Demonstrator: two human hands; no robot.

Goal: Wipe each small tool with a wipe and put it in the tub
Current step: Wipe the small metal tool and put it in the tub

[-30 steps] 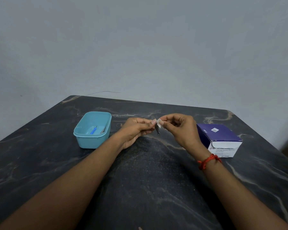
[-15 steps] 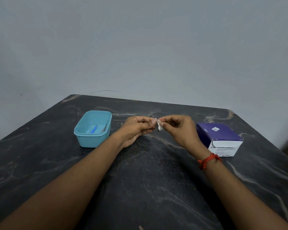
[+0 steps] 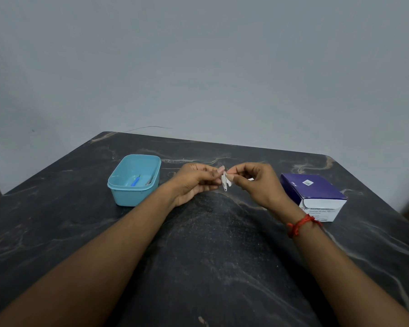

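Both hands pinched together above the table: left hand (image 3: 194, 182) gripping a small tool (image 3: 225, 188), right hand (image 3: 257, 182) folding a wipe (image 3: 224, 179) around it, best drawn along slowly.

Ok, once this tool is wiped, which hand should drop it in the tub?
Left, probably. The left hand pinches the small tool and sits on the side of the blue tub. The right hand holds the wipe and lies nearer the purple box.
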